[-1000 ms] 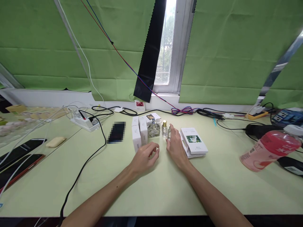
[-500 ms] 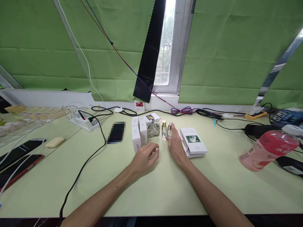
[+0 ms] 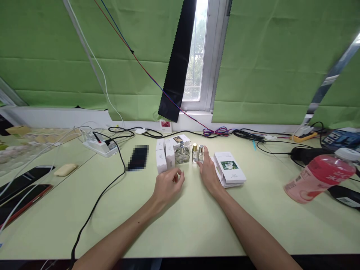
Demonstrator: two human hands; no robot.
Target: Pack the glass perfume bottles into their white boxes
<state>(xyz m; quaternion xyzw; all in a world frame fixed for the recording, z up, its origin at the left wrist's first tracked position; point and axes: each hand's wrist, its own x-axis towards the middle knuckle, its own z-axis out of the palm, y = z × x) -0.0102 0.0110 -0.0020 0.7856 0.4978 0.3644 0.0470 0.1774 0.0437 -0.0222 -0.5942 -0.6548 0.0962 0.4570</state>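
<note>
My right hand (image 3: pixel 209 170) is around a small clear glass bottle with a silver cap (image 3: pixel 200 153), its thumb in front and fingers along the right side. Close to that stands a similar bottle with a gold cap (image 3: pixel 195 153). Left of both is a larger rounded perfume bottle (image 3: pixel 182 154), upright. My left hand (image 3: pixel 168 187) rests in front of the white boxes (image 3: pixel 161 161), fingers loosely curled with a gap to the thumb, and nothing shows in it. A flat white box with a flower picture (image 3: pixel 231 168) lies to the right of my right hand.
A pink drink bottle (image 3: pixel 317 178) stands at the right. Black cables (image 3: pixel 120 159) run across the left side of the table, near a power strip (image 3: pixel 101 146) and phones (image 3: pixel 26 178). Another white box (image 3: pixel 181 140) lies behind the perfume bottle.
My left hand has drawn slightly left and toward me. The silver-capped bottle has shifted a little left, closer to the gold-capped one, with my right hand still at it.
</note>
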